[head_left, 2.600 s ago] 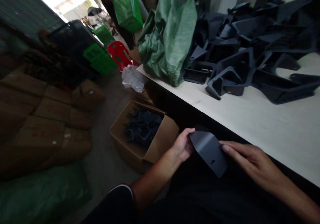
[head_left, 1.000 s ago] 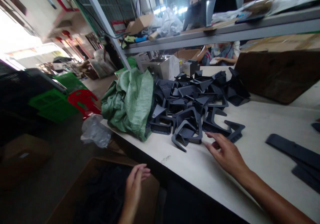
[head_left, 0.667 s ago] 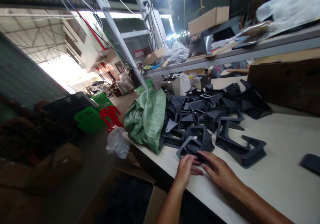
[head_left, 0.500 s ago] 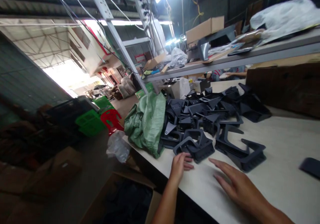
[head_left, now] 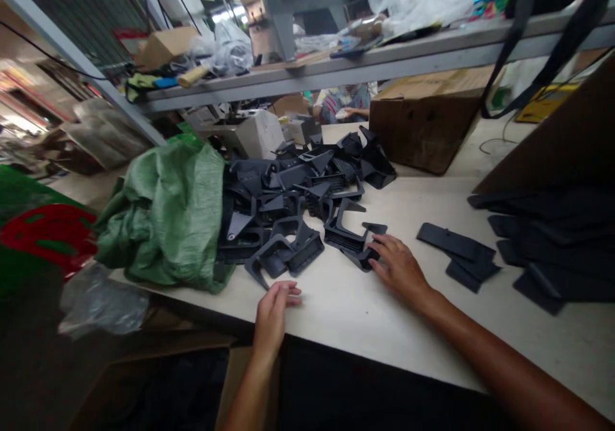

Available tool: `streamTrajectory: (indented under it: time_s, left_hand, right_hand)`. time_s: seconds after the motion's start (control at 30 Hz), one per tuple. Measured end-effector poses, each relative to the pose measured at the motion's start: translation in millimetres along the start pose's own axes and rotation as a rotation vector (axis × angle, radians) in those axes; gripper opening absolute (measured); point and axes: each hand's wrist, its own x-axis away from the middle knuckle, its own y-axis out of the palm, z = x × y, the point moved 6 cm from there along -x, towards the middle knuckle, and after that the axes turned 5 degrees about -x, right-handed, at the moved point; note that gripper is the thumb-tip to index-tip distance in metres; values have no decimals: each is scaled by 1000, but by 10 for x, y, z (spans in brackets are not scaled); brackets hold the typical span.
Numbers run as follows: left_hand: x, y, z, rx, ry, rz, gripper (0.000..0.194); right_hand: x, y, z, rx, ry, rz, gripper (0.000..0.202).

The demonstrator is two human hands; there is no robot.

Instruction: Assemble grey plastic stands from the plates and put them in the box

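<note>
My left hand (head_left: 276, 312) rests at the table's front edge, fingers loosely curled and apart, holding nothing. Just beyond it lies a black plastic bracket (head_left: 307, 252) with a U-shaped opening. My right hand (head_left: 400, 271) reaches to the right end of another black bracket (head_left: 348, 239). Its fingertips appear to touch that bracket, with the thumb apart on the near side; the exact contact is partly hidden. Behind these is a heap of similar black plastic parts (head_left: 293, 178), spilling beside a green woven sack (head_left: 175, 210).
Flat black pieces (head_left: 456, 248) and a larger black stack (head_left: 571, 252) lie at right on the pale table (head_left: 336, 316). A brown carton (head_left: 423, 123) stands behind, beneath a shelf (head_left: 307, 75). An open box (head_left: 230, 380) sits below the front edge. Another person's arm shows beyond.
The view has swung right, bringing the flat black pieces into sight. My right hand has moved forward to the right-hand bracket. My left hand remains near the table edge, still empty.
</note>
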Motion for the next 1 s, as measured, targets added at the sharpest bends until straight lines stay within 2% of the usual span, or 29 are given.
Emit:
streamTrajectory:
  time_s: [0.13,0.27,0.33,0.43,0.5,0.57,0.63,0.7,0.77,0.87,1.0]
  left_hand:
    - [231,312,42,-58,-4,-160,50]
    - [354,566,170,-144,25,-314,48]
    - [333,579,340,-205,102,-321,43]
    - [239,474,651,-297,260,-207,41]
    - [188,442,809,-345,341,-155,42]
    - [165,527,898,-383,403,-195,41]
    - [162,717,913,-415,438,-299,40]
    - [155,943,864,-448,442,-394,40]
    - [126,1140,776,-465,420,-434,44]
    - [83,1364,647,-483,418,-489,38]
    - [99,1496,585,-460,464,-663,17]
  right_hand:
    - [58,-30,-178,-37,1,-33,27]
    - [137,31,-502,-101,-42,-87,22]
    - [196,52,-675,-203,-66,-116,23]
    - [274,-35,-753,-407,-65,-104,32]
    - [286,-185,-580,-400,-25,-51,34]
    - [263,-389,-214,-235,53,11,35]
    - [234,-621,277,17,173,55,44]
    - [237,-850,751,119,283,99,54]
    - [294,-1018,1098,183,365,110,57]
    - [455,-1111,1308,218,405,92,49]
    - [658,-1079,1286,217,390,111,42]
